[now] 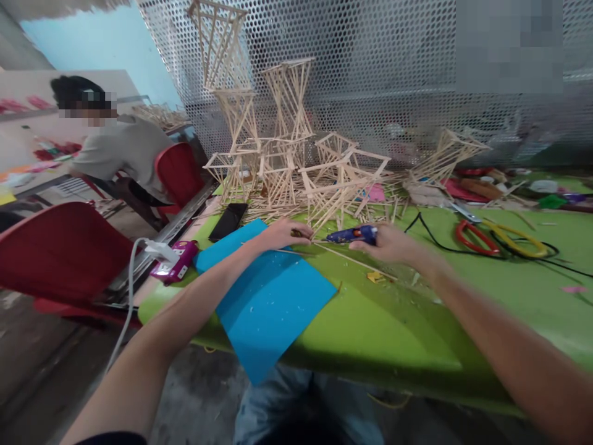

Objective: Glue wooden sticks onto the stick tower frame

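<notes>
My right hand (386, 243) is wrapped round a dark blue glue gun (353, 235), its nozzle pointing left toward my other fingertips. There, my left hand (288, 234) pinches the end of a thin wooden stick (354, 259), which slants down to the right over the green tabletop. Just under the left hand lies the blue sheet (278, 296), dotted with small scraps. Right behind both hands stands a frame of glued sticks (331, 191), close to the glue gun's tip. Whether the nozzle touches the stick is too small to tell.
Tall stick towers (290, 99) rise at the back among loose sticks. A black phone (228, 221) and a purple power strip (175, 262) lie left. Scissors (477, 238) and a black cord (445, 248) lie right. A person (125, 148) sits beyond a red chair (65, 247).
</notes>
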A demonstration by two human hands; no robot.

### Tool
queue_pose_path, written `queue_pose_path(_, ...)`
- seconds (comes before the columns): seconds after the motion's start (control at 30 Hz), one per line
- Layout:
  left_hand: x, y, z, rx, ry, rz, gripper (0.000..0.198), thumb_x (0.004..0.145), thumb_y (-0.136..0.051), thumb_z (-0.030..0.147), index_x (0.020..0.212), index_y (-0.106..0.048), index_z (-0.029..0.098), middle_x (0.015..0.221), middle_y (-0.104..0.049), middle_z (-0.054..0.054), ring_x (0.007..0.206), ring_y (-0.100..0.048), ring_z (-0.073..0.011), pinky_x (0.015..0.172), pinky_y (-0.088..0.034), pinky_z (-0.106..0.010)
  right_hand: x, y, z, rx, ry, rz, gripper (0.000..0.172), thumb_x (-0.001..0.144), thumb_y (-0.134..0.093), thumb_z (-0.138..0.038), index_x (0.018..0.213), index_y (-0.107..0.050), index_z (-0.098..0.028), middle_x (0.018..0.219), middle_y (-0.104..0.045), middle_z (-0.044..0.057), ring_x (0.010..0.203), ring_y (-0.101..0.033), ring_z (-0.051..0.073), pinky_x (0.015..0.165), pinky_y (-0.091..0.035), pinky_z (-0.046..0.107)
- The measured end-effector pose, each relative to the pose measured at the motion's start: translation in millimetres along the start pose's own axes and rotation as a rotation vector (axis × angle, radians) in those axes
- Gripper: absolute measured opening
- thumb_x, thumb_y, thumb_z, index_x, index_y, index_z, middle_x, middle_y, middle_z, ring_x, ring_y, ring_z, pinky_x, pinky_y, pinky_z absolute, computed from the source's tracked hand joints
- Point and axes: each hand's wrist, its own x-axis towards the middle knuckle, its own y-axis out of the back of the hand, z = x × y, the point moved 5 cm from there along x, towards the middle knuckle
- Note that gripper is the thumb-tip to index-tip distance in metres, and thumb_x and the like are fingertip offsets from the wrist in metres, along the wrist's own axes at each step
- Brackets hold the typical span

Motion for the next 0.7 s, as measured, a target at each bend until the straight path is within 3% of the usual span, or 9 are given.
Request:
queue_pose_path(0.17, 2.0, -1.1, -2.7, -0.051, -0.031, 0.012, 0.038, 0.094, -0.071, 0.048, 0.122, -0.078, 0.024, 0.11, -0.081, -0.005, 0.103, -0.076, -0.0219, 0.096, -0.059, -0.036, 6.0, -8.6, 1.1, -0.172, 0.003, 0.038, 0.057, 0.093, -0.055, -0.075, 0.096, -0.078, -0.023, 0.086, -0.075, 0.012, 0.079, -0.067, 0.03, 0.074, -0.048, 0.04)
queue_pose_path(0.33, 1.8, -1.1, -1.8, -0.055, -0.05, 0.008, 0.036, 0.095, -0.071, 0.047, 0.121, -0.078, 0.023, 0.11, -0.081, -0.005, 0.103, -0.076, -0.0214, 0.096, -0.06, -0.035, 8.1, -13.6, 7.1, -0.185, 0.032, 0.021, 0.063, 0.098, -0.046, -0.077, 0.086, -0.073, -0.021, 0.067, -0.064, 0.007, 0.062, -0.058, 0.023, 0.063, -0.04, 0.036)
queue_pose_path(0.5, 0.1, -1.2, 0.0, -0.056, -0.028, 0.001, 0.036, 0.097, -0.068, 0.046, 0.124, -0.076, 0.025, 0.114, -0.08, -0.004, 0.108, -0.075, -0.022, 0.098, -0.06, -0.035, 11.0, -18.6, 13.8, -0.089, 0.005, -0.008, 0.062, 0.096, -0.048, -0.078, 0.089, -0.072, -0.021, 0.069, -0.063, 0.006, 0.059, -0.057, 0.021, 0.06, -0.039, 0.034)
queue_pose_path(0.7, 2.1, -0.3, 2.0, -0.016, -0.025, 0.001, 0.033, 0.095, -0.071, 0.047, 0.117, -0.078, 0.023, 0.107, -0.081, -0.003, 0.101, -0.076, -0.0196, 0.093, -0.058, -0.03, 12.7, -20.9, 18.6, -0.094, -0.024, -0.016, 0.064, 0.093, -0.048, -0.081, 0.077, -0.067, -0.023, 0.057, -0.052, 0.003, 0.053, -0.049, 0.02, 0.058, -0.037, 0.035)
